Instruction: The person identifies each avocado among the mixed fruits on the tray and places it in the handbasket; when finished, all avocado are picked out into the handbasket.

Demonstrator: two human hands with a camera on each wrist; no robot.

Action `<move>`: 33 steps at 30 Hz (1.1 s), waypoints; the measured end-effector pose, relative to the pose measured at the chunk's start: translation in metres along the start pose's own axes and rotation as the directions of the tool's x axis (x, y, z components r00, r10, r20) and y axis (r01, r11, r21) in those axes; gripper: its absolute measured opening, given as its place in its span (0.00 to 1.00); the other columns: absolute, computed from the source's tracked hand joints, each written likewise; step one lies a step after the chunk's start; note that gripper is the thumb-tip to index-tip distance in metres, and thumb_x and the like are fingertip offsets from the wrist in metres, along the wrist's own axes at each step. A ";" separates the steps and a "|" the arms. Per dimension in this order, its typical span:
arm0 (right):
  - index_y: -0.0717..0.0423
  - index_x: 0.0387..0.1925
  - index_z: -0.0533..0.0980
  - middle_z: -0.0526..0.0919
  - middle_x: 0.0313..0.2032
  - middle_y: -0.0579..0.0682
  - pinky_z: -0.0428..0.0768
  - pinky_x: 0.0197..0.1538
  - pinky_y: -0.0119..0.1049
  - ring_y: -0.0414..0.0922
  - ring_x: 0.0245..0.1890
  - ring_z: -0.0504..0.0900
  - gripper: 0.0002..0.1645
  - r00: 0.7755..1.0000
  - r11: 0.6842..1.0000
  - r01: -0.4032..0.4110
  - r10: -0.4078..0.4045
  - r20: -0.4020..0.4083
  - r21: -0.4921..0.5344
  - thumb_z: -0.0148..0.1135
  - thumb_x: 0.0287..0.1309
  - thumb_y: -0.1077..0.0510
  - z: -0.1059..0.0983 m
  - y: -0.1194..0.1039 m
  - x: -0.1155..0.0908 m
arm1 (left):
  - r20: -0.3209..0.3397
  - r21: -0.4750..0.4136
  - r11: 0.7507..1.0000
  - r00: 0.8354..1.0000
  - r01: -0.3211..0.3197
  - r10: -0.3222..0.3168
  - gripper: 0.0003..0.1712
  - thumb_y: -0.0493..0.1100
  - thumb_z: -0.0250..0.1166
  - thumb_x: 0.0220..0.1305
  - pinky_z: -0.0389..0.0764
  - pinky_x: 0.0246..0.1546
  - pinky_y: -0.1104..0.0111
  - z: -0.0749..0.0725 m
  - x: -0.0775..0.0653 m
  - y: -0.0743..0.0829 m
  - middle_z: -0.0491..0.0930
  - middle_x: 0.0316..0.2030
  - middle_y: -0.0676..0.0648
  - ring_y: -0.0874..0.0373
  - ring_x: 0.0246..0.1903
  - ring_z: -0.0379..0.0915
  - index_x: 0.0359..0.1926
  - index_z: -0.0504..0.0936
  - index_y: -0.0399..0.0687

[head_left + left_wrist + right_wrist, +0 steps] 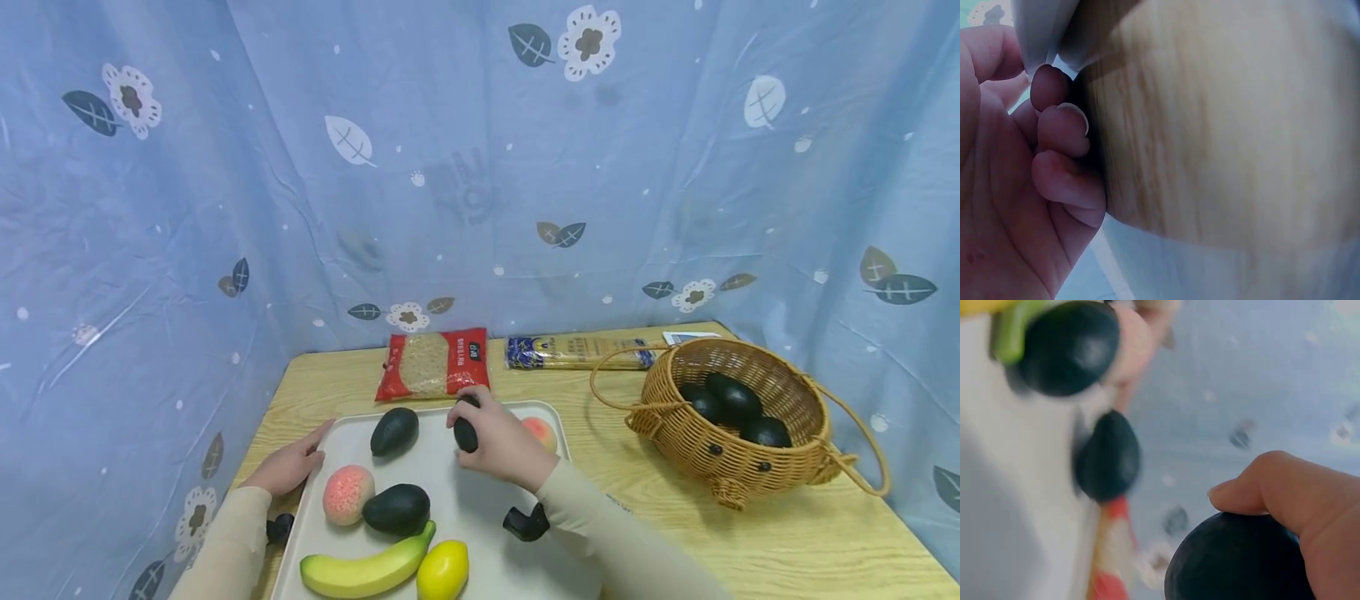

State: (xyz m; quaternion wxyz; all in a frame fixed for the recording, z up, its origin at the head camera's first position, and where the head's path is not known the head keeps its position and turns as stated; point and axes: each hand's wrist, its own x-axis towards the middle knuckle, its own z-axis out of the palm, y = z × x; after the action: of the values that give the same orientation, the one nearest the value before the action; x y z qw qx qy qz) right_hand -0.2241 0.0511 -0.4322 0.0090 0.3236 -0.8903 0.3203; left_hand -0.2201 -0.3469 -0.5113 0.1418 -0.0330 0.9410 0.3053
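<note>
My right hand (504,437) grips a dark avocado (465,432) above the far part of a white tray (480,521); its thumb presses the avocado in the right wrist view. At the tray's left edge my left hand (288,463) holds the rim, fingers curled against it in the left wrist view. On the tray lie two more avocados, one near the far edge (394,432) and another (397,509) against a pink peach (348,495). Closer in are a banana (363,573) and a lemon (442,571). A second peach (540,433) is partly hidden behind my right hand.
To the right stands a wicker basket (690,467) with handles, holding several avocados (733,398). Behind the tray lie a red food packet (431,364) and a long yellow packet (577,352) on the wooden table (637,467). Blue patterned curtain (465,183) surrounds the table.
</note>
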 end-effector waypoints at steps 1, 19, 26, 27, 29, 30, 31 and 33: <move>0.48 0.49 0.80 0.69 0.68 0.59 0.87 0.53 0.46 0.56 0.53 0.83 0.22 0.999 1.000 -0.003 0.004 -0.037 0.013 0.79 0.54 0.60 -0.008 0.003 -0.002 | -0.002 0.004 1.000 1.000 -0.002 0.002 0.39 0.47 0.51 0.82 0.58 0.67 0.27 0.000 0.000 0.000 0.57 0.77 0.28 0.22 0.72 0.56 0.85 0.47 0.52; 0.60 0.55 0.78 0.60 0.71 0.70 0.85 0.48 0.64 0.74 0.53 0.78 0.21 0.794 0.947 -0.322 0.272 -0.544 0.003 0.72 0.60 0.63 -0.111 0.073 -0.064 | -0.001 -0.016 1.000 1.000 -0.010 0.010 0.39 0.48 0.51 0.82 0.59 0.66 0.27 0.000 0.001 -0.004 0.57 0.77 0.28 0.22 0.71 0.57 0.85 0.47 0.52; 0.63 0.59 0.76 0.55 0.75 0.70 0.77 0.54 0.72 0.78 0.58 0.71 0.24 0.647 0.882 -0.468 0.385 -0.659 0.056 0.70 0.63 0.63 -0.137 0.093 -0.094 | -0.006 -0.020 1.000 1.000 -0.009 0.009 0.39 0.48 0.52 0.82 0.58 0.66 0.26 0.002 0.000 -0.002 0.56 0.77 0.28 0.22 0.71 0.56 0.85 0.48 0.53; 0.63 0.59 0.76 0.54 0.75 0.70 0.77 0.55 0.72 0.78 0.59 0.71 0.24 0.631 0.870 -0.488 0.408 -0.660 0.071 0.70 0.63 0.62 -0.140 0.096 -0.099 | -0.006 -0.013 1.000 1.000 -0.013 0.013 0.39 0.48 0.52 0.82 0.58 0.66 0.27 0.002 0.000 -0.002 0.57 0.77 0.28 0.22 0.71 0.56 0.85 0.48 0.52; 0.65 0.61 0.75 0.52 0.76 0.71 0.76 0.55 0.73 0.79 0.58 0.71 0.26 0.607 0.848 -0.522 0.446 -0.658 0.092 0.70 0.64 0.62 -0.146 0.102 -0.107 | -0.005 -0.005 1.000 1.000 -0.021 0.021 0.39 0.48 0.52 0.82 0.59 0.66 0.27 0.001 0.000 -0.002 0.57 0.77 0.28 0.22 0.71 0.57 0.85 0.48 0.52; 0.66 0.61 0.74 0.51 0.76 0.71 0.76 0.55 0.73 0.79 0.58 0.71 0.26 0.599 0.836 -0.539 0.465 -0.652 0.101 0.69 0.65 0.61 -0.148 0.104 -0.111 | -0.003 -0.006 1.000 1.000 -0.020 0.020 0.39 0.48 0.52 0.82 0.60 0.66 0.27 0.001 -0.001 -0.001 0.57 0.77 0.28 0.22 0.71 0.58 0.85 0.47 0.52; 0.66 0.62 0.73 0.51 0.76 0.71 0.76 0.55 0.73 0.79 0.57 0.71 0.26 0.590 0.825 -0.554 0.484 -0.646 0.111 0.69 0.66 0.60 -0.150 0.107 -0.115 | -0.002 0.000 1.000 1.000 -0.022 0.022 0.39 0.48 0.52 0.82 0.60 0.66 0.27 0.001 0.000 -0.001 0.57 0.76 0.27 0.22 0.71 0.58 0.85 0.47 0.52; 0.66 0.63 0.73 0.49 0.76 0.72 0.77 0.54 0.72 0.79 0.56 0.72 0.27 0.580 0.807 -0.578 0.513 -0.633 0.124 0.68 0.67 0.60 -0.153 0.112 -0.121 | -0.002 0.005 1.000 1.000 -0.021 0.021 0.39 0.48 0.51 0.82 0.60 0.66 0.28 0.000 0.000 -0.001 0.57 0.76 0.27 0.22 0.71 0.58 0.85 0.47 0.52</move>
State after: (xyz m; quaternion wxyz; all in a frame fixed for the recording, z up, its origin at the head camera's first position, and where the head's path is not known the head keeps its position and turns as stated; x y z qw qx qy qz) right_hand -0.2227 0.2742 -0.4007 0.2280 -0.0957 -0.9017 0.3546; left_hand -0.2201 -0.3476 -0.5114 0.1379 -0.0231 0.9422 0.3045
